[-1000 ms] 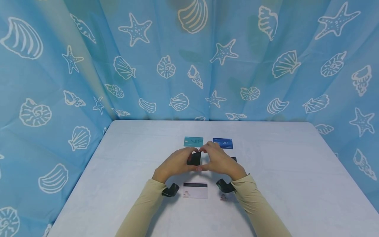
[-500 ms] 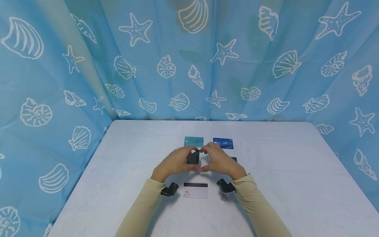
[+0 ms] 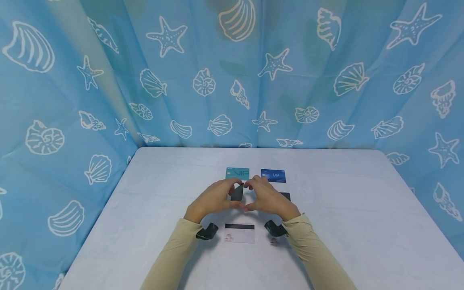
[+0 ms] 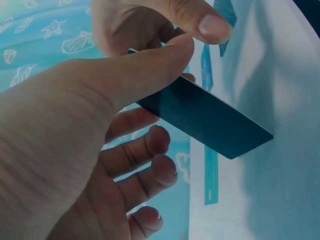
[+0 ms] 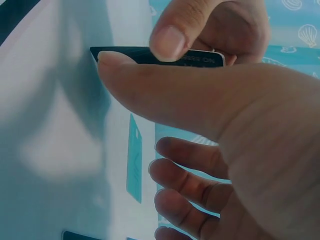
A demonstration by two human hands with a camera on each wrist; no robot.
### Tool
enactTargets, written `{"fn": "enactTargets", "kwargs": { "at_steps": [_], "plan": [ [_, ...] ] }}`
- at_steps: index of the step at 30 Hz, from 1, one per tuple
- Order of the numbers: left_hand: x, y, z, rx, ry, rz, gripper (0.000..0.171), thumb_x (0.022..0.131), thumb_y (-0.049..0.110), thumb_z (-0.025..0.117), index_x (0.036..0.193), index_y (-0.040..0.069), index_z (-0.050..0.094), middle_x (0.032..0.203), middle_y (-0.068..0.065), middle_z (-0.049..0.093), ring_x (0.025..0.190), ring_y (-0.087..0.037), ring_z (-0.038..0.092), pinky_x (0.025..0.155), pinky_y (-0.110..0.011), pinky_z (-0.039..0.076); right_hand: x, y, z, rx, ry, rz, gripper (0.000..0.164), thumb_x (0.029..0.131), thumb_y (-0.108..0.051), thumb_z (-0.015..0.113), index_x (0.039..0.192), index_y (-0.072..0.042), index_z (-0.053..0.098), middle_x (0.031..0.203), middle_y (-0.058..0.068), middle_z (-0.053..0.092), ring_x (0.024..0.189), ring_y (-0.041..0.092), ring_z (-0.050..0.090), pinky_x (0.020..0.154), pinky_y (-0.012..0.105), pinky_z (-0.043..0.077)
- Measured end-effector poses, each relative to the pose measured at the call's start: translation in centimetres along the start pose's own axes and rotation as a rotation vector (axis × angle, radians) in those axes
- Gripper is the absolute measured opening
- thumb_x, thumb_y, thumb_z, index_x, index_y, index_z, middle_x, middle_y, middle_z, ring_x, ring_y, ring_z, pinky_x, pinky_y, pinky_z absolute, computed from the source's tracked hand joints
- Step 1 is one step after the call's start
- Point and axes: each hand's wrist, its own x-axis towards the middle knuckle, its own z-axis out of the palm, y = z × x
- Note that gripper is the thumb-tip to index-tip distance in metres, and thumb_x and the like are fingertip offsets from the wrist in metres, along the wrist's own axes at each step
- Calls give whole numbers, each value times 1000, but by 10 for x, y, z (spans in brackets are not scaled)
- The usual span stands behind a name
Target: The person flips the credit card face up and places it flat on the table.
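My left hand (image 3: 214, 198) pinches a thin black card (image 3: 237, 193) between its thumb and fingers, above the middle of the table. In the left wrist view the black card (image 4: 217, 120) slants, one edge pointing toward the tabletop. My right hand (image 3: 268, 196) faces it with thumb and index finger spread apart, its other fingers loosely bent. Right fingertips lie close to the card's edge; whether they touch it I cannot tell. Pale lettering shows on the black card (image 5: 195, 58) in the right wrist view. Behind the hands lie a teal VIP card (image 3: 237, 173) and a blue VIP card (image 3: 273, 175).
A white card (image 3: 239, 233) with a dark stripe lies nearer the front. Another black card (image 3: 286, 196) is mostly hidden by my right hand, and a pale card (image 3: 274, 241) by my right forearm. A blue shell-patterned curtain (image 3: 203, 48) hangs behind the white table (image 3: 348, 193).
The black card has turned in my left hand and looks narrower in the head view. Both hands have shifted only slightly. The other cards lie where they were.
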Motion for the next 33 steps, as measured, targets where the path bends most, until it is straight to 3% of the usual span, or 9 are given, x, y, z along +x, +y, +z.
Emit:
{"fn": "enactTargets", "kwargs": {
  "at_steps": [33],
  "plan": [
    [-1, 3, -4, 18, 10, 0, 69, 87, 43, 83, 143, 14, 55, 96, -4, 64, 77, -14, 53, 70, -29, 44, 8, 9, 17, -7, 9, -67, 68, 76, -33, 94, 128, -1, 64, 115, 10, 62, 107, 26, 53, 97, 45, 51]
  ]
}}
